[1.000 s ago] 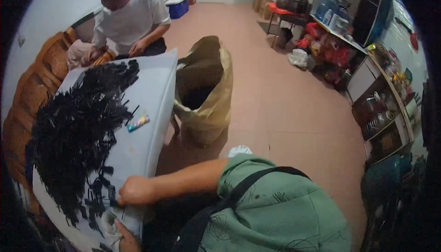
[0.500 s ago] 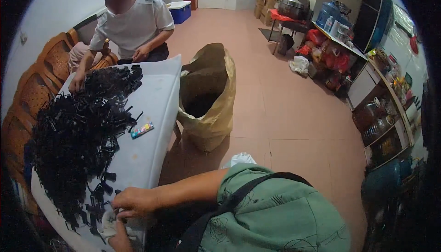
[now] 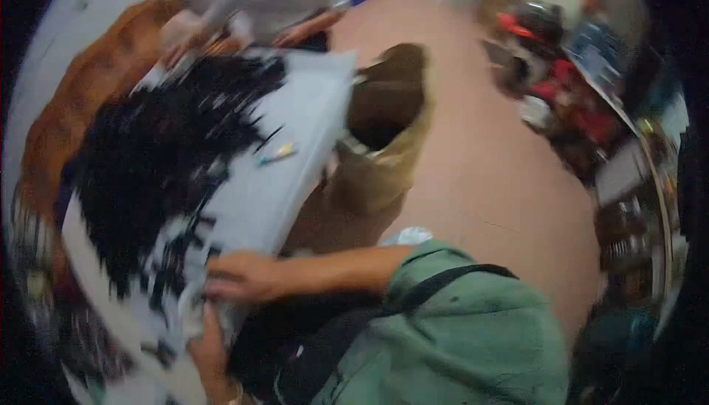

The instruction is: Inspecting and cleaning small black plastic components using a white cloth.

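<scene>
A heap of thin black plastic-looking pieces (image 3: 166, 135) covers much of the white-topped table (image 3: 316, 84). At the table's near end my right hand (image 3: 247, 276) is closed, its fingertips bent down over something too blurred to name. Just below it my left hand (image 3: 209, 342) points upward, thumb along a whitish cloth-like thing (image 3: 192, 309), fingers mostly hidden. My two hands nearly meet there. Several loose black pieces (image 3: 173, 257) lie beside them, at the heap's near edge.
A person in a light shirt (image 3: 281, 2) sits across the far end, one hand near the heap. Right of the table stands a tall open tan sack (image 3: 380, 176). A small colourful packet (image 3: 278, 155) lies on the tabletop. Wooden chairs (image 3: 88, 87) line the left; shelves (image 3: 628, 176) line the right.
The whole view has shifted and blurred, with the table and sack now farther right and higher. My hands stay together at the table's near end. The other person's reaching hand has drawn back from the heap.
</scene>
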### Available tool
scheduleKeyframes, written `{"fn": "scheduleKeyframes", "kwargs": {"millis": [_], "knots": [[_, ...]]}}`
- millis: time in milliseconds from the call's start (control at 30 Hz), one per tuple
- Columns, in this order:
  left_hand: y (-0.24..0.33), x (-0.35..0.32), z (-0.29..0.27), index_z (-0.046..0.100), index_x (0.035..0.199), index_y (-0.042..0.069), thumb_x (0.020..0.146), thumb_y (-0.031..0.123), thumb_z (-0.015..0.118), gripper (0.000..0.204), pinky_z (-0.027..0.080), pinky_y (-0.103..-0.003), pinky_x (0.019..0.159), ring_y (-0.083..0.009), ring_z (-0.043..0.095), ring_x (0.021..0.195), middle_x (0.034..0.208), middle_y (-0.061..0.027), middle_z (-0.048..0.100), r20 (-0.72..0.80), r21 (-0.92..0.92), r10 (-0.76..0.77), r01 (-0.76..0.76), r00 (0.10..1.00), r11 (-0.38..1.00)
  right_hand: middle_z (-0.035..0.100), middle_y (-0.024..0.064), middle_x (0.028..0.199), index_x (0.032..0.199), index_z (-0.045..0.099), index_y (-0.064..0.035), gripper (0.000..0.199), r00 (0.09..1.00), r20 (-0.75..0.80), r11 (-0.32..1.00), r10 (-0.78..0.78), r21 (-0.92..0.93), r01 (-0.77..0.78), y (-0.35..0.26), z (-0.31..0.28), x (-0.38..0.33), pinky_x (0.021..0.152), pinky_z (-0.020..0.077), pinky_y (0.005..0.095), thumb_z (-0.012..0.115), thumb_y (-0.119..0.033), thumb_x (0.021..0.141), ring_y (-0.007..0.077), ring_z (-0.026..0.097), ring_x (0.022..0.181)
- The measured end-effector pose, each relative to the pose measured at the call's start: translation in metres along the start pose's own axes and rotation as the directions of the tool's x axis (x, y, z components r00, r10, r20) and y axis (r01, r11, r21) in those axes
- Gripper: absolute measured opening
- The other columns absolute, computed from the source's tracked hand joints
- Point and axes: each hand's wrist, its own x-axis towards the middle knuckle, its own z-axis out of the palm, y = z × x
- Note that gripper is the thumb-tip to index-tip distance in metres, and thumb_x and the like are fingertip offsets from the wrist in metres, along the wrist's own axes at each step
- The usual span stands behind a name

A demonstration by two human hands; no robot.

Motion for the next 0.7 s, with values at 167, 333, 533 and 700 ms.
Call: {"fn": "scheduleKeyframes", "kwargs": {"millis": [167, 333, 533, 700], "knots": [[0.013, -0.005, 0.011, 0.053, 0.104, 0.002, 0.084, 0.008, 0.047, 0.022, 0.045, -0.032, 0.061, -0.0166, 0.055, 0.073, 0.091, -0.0074, 0.058, 0.011, -0.016, -0.068, 0.068, 0.998, 0.998, 0.053, 0.0201, 0.065, 0.075, 0.051, -0.0006, 0.021, 0.981, 0.133, 0.988, 0.141, -0.087, -0.130, -0.013, 0.004, -0.009, 0.056, 0.0420, 0.0406, 0.049, -0.019, 0.085, 0.0372, 0.053, 0.062], [-0.011, -0.020, 0.010, 0.046, 0.111, -0.002, 0.086, 0.010, 0.046, 0.028, 0.044, -0.032, 0.070, -0.0214, 0.055, 0.079, 0.087, -0.0099, 0.057, -0.054, 0.309, 0.180, -0.155, 0.982, 0.938, 0.048, 0.0187, 0.060, 0.072, 0.049, 0.0011, 0.023, 0.943, 0.187, 0.959, 0.275, 0.021, -0.284, -0.024, 0.013, -0.007, 0.052, 0.0392, 0.0377, 0.047, -0.018, 0.086, 0.0294, 0.048, 0.052], [-0.013, -0.019, 0.013, 0.045, 0.109, -0.001, 0.086, 0.012, 0.046, 0.027, 0.045, -0.032, 0.067, -0.0240, 0.056, 0.077, 0.086, -0.0115, 0.057, -0.066, 0.379, 0.259, -0.216, 0.964, 0.900, 0.051, 0.0090, 0.062, 0.076, 0.049, 0.0006, 0.022, 0.926, 0.203, 0.947, 0.317, -0.007, -0.322, -0.011, 0.026, -0.013, 0.054, 0.0408, 0.0275, 0.045, -0.017, 0.089, 0.0118, 0.047, 0.058], [0.005, -0.016, 0.006, 0.046, 0.104, 0.003, 0.083, 0.009, 0.048, 0.021, 0.044, -0.029, 0.058, -0.0191, 0.054, 0.066, 0.080, -0.0074, 0.056, -0.061, 0.040, 0.027, -0.024, 0.998, 0.999, 0.054, 0.0077, 0.069, 0.084, 0.052, 0.0009, 0.018, 0.906, 0.267, 0.925, 0.330, 0.102, -0.367, -0.011, 0.011, -0.005, 0.060, 0.0427, 0.0276, 0.049, -0.017, 0.087, 0.0123, 0.050, 0.065]]}}
